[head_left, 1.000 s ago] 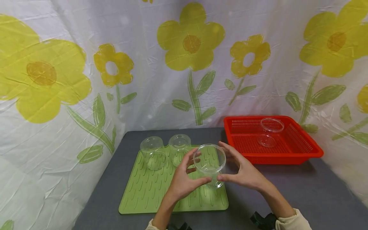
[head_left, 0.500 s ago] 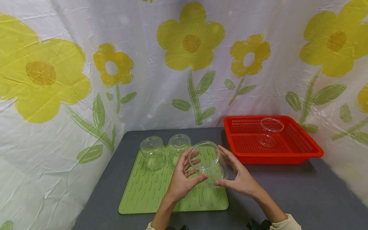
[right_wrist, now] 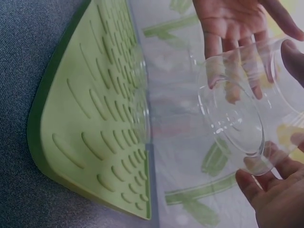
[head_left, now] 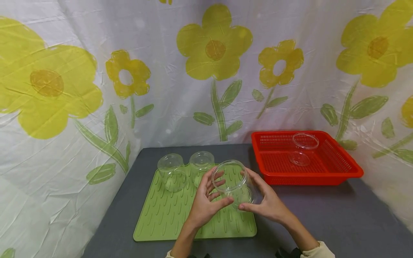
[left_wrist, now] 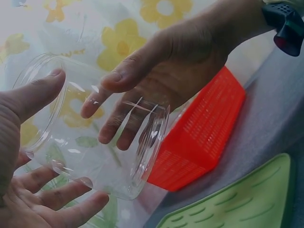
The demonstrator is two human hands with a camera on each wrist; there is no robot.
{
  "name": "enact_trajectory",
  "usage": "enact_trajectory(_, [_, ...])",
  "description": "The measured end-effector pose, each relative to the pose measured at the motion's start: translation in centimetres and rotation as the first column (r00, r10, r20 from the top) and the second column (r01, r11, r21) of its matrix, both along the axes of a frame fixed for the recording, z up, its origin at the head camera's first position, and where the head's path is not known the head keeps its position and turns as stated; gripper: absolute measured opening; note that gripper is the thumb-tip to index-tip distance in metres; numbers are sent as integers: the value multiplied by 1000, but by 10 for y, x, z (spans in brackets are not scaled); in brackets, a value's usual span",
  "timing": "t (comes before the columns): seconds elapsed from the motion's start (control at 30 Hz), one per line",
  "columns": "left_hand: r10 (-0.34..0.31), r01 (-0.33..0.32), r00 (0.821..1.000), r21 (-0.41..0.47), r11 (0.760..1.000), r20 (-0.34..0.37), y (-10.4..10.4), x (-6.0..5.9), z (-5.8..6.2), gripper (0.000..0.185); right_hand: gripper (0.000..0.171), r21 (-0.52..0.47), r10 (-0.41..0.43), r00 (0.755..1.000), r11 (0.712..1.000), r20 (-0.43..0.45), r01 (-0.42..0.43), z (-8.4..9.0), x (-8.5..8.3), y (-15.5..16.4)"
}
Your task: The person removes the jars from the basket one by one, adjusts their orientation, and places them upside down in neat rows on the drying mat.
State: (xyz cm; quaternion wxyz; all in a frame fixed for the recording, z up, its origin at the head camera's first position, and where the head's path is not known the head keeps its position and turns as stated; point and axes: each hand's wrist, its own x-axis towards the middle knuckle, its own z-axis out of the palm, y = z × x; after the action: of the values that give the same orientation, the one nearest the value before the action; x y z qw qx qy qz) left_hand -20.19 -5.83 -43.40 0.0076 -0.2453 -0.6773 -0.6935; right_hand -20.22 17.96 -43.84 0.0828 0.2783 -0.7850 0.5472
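Observation:
Between my two hands, over the green ridged mat (head_left: 180, 215), is a clear see-through jar (head_left: 238, 193), tilted with its open rim up and to the left. My left hand (head_left: 206, 206) grips the rim end, thumb in front and fingers behind. My right hand (head_left: 266, 202) holds the other side near the base, thumb low at the front. In the left wrist view the jar (left_wrist: 95, 137) shows its rounded base edge towards the right. Two more clear jars, a left one (head_left: 172, 173) and a right one (head_left: 200, 166), stand closed end up on the mat's back left.
A red perforated basket (head_left: 309, 179) stands at the back right, with one clear jar (head_left: 304, 148) inside, rim up. The grey table (head_left: 309, 208) runs around the mat. A flower-print cloth (head_left: 180, 107) hangs behind and along both sides.
The jar in my hands has tipped from nearly upright, its rim swinging left and its base to the right. My right hand has shifted slightly left with it. The other jars have not moved.

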Motion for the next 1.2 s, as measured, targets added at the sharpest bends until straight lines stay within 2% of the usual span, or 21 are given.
enact_trajectory(0.17, [-3,3,1000,-20,1000,12,-2,-1,1,99,103,26,-30,999,999,-17,30,-1,-2,1])
enact_trajectory(0.4, [11,-11,1000,-47,999,5,-6,1,9,104,104,71,-68,996,995,-61,72,-3,-3,4])
enact_trajectory(0.57, [26,-34,998,-158,987,-49,-6,1,18,106,104,140,-85,987,985,-140,104,-6,-3,4])
enact_trajectory(0.7, [48,-76,994,-305,949,-98,-4,0,27,105,106,211,-79,974,969,-211,125,-8,-2,0])
enact_trajectory(0.9, [23,-113,983,-504,856,-181,-3,-2,36,92,108,278,-42,961,953,-273,121,-11,0,-4])
enact_trajectory(1.03, [3,-129,976,-567,814,-217,-4,-1,39,81,108,298,-27,959,948,-281,114,-11,1,-5])
enact_trajectory(1.2, [12,-158,970,-593,790,-243,-5,0,40,79,109,308,-22,960,945,-279,111,-11,2,-5])
